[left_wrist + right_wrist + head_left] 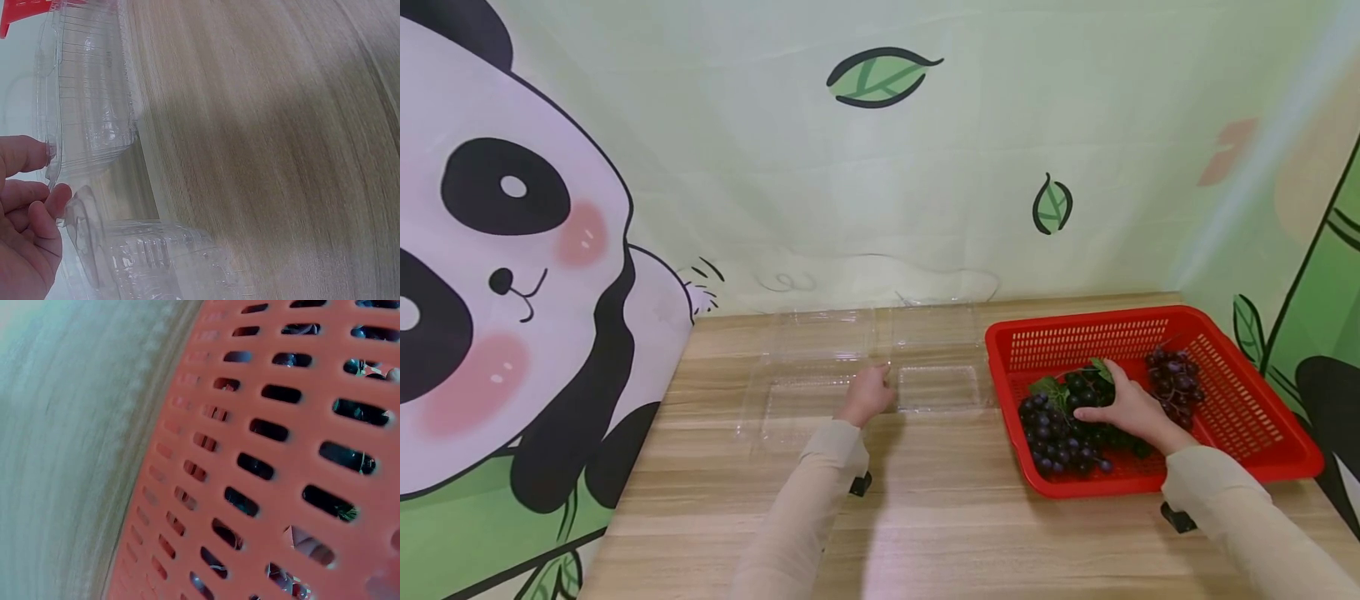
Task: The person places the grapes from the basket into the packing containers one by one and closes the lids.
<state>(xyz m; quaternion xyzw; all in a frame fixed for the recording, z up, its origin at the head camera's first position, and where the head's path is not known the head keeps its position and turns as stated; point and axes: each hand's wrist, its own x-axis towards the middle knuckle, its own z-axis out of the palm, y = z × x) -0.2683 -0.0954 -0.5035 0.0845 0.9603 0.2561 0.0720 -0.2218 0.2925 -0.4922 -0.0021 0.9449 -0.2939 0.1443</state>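
Note:
Two clear plastic clamshell boxes lie side by side on the table, lids folded back: a left box (805, 408) and a right box (943, 390). My left hand (868, 393) is between them. In the left wrist view, its thumb and fingers pinch the thin rim of a clear box (94, 94). Inside a red plastic basket (1097, 487), my right hand (1131, 408) rests over dark grapes (1060, 437), thumb and fingers spread across a bunch with green leaves (1048, 387). The basket's slotted wall (281, 481) hides most of that hand in the right wrist view.
A second, more reddish grape bunch (1176, 383) lies at the basket's right. Wood-grain table (940, 525) extends in front of the boxes. Behind stands a pale green backdrop (737, 125) printed with a panda and leaves, right at the table's back edge.

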